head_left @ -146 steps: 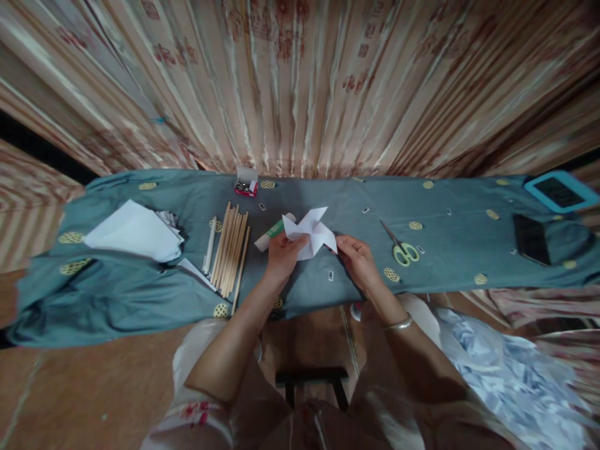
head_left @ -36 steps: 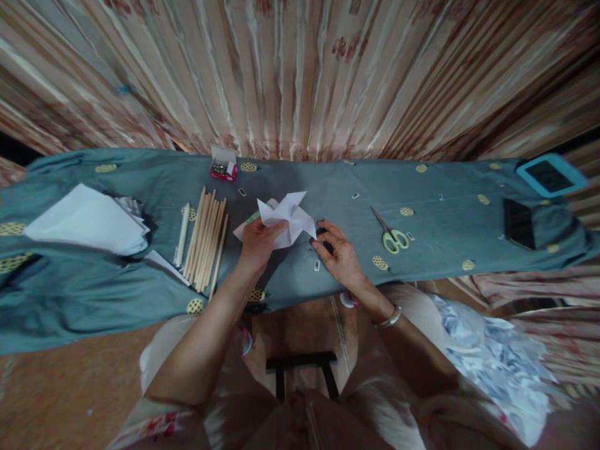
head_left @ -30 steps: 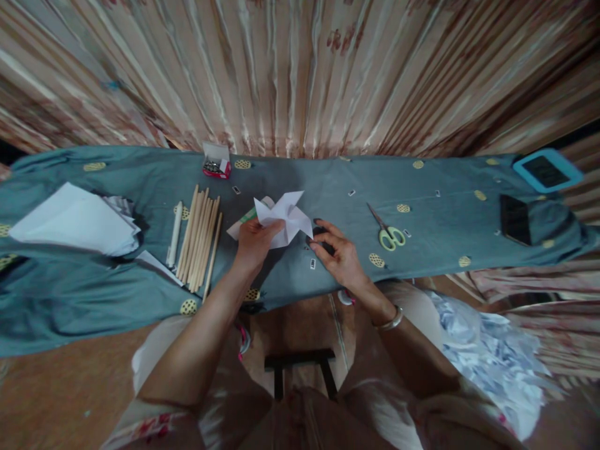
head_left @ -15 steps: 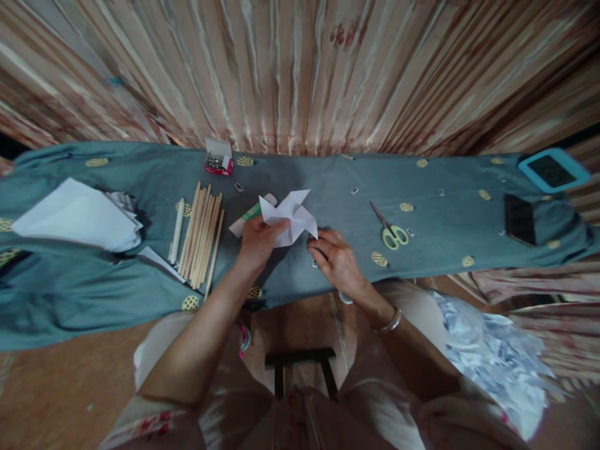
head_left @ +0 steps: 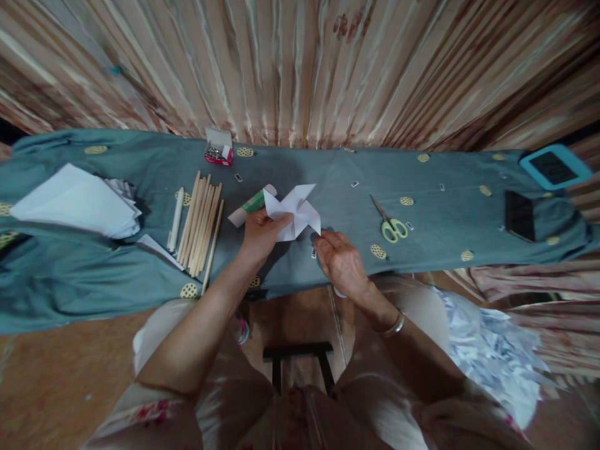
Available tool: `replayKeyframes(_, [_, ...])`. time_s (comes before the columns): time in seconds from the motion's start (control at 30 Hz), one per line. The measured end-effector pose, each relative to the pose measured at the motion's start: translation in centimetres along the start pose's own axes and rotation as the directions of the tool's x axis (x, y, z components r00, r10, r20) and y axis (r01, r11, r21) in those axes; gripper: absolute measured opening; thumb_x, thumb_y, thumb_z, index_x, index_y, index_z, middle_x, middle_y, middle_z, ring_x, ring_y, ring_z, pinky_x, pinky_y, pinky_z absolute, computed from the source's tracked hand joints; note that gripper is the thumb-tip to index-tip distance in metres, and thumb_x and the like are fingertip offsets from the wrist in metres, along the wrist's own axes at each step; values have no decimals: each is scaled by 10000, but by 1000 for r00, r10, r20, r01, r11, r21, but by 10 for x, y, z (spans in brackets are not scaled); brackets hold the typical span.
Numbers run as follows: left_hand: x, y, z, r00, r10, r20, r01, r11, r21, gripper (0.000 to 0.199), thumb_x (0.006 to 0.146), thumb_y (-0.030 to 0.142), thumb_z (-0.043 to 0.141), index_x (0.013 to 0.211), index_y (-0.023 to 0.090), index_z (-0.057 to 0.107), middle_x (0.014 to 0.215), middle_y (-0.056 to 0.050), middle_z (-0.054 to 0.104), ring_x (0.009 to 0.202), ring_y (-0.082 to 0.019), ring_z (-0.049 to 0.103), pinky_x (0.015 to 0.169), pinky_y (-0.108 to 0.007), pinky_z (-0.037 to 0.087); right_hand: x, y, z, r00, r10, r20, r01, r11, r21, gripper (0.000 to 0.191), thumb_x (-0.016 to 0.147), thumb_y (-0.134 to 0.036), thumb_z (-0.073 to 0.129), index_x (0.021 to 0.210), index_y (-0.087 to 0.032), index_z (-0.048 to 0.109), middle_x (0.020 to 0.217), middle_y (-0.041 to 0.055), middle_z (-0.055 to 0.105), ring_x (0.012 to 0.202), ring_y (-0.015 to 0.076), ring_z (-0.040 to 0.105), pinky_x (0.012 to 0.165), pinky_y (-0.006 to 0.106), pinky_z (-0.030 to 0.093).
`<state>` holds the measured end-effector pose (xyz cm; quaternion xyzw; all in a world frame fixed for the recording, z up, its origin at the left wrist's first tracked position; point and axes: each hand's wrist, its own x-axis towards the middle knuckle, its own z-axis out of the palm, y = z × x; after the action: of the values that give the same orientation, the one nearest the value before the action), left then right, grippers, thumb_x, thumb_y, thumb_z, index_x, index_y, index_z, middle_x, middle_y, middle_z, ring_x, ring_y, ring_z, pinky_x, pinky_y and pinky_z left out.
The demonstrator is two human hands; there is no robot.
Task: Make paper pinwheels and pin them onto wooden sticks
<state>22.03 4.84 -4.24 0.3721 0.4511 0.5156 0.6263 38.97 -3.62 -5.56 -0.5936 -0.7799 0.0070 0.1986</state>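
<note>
A white paper pinwheel (head_left: 300, 215) is pinched at its centre by my left hand (head_left: 262, 236), thumb on top and fingers underneath. My right hand (head_left: 341, 257) is just right of the pinwheel, its fingers drawn together beside the tip of the lower right blade. Whatever those fingertips hold, if anything, is hidden. Behind my left hand a white and green tube (head_left: 253, 203) lies on the cloth, partly covered by the pinwheel. Left of that hand lie several wooden sticks (head_left: 199, 225), side by side.
Green-handled scissors (head_left: 392, 228) lie to the right. An open red box (head_left: 219, 150) of small metal pieces stands at the back. Stacked white paper (head_left: 75, 203), a white stick-like piece (head_left: 177, 219) and a paper strip (head_left: 159, 251) are left. A blue-framed device (head_left: 555, 167) and black phone (head_left: 519, 215) lie far right.
The view has shifted slightly. My left hand keeps its pinch on the pinwheel, which has moved slightly right. My right hand's fingers have come closer together near the blade tip.
</note>
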Motion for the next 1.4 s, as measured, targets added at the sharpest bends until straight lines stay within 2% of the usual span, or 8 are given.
replayKeyframes(0.17, [-3,-3,2,1000,19,11,-20,999,41,218,541,318,852,642,161,740,628,-16,705,545,-131,579,534,-234,464,-2,5,-1,999,27,-20,-25,997,70,239,965,-186,467,920,-206,701,1137,130,711,978,273,632,910,430,546])
replayKeyframes(0.37, [-6,-4,4,1000,-28,5,28,999,40,254,520,315,871,659,149,739,642,-20,694,560,-145,590,576,-263,465,-4,9,-7,999,39,-33,-32,982,189,227,961,-201,465,885,-214,678,1152,118,699,1030,268,634,954,458,539])
replayKeyframes(0.53, [-9,-5,2,1000,-1,-14,2,998,70,189,551,276,852,658,156,753,655,-24,714,570,-160,606,580,-269,475,-6,0,-35,992,80,-93,-50,956,288,160,933,-186,526,879,-236,669,1193,97,670,1134,284,615,1001,513,514])
replayKeyframes(0.6, [-11,-4,3,1000,26,-16,-25,995,100,165,564,264,840,666,160,765,654,-24,722,571,-159,609,568,-260,474,-5,-6,-48,986,114,-118,-69,940,333,134,931,-208,551,905,-252,674,1318,84,609,1200,293,591,1023,534,498])
replayKeyframes(0.7, [-19,-3,7,999,47,10,-48,985,164,154,569,248,835,686,163,780,656,-19,728,572,-155,611,557,-247,466,-2,-14,-59,975,158,-155,-81,907,414,105,926,-240,581,907,-266,681,1477,40,487,1372,310,469,1066,547,473])
replayKeyframes(0.87, [-35,1,14,998,-32,61,23,989,149,189,551,282,867,681,174,782,693,-19,740,581,-158,611,562,-253,475,6,-17,-52,974,152,-168,-56,879,473,91,912,-233,616,880,-289,680,1524,-31,446,1498,287,301,1181,592,343])
replayKeyframes(1.03, [-46,8,14,991,-101,92,92,991,98,281,519,351,906,675,159,773,680,-26,722,579,-151,597,575,-263,483,10,-16,-47,974,180,-138,-87,858,506,90,903,-224,639,868,-281,699,1532,-35,451,1506,289,294,1191,578,339])
replayKeyframes(1.4, [-51,16,11,986,-117,120,101,986,136,302,554,374,877,707,144,756,702,-13,721,589,-124,587,576,-240,471,11,-15,-40,975,180,-130,-57,771,634,78,878,-220,676,884,-275,731,1556,-54,438,1517,279,271,1215,523,304])
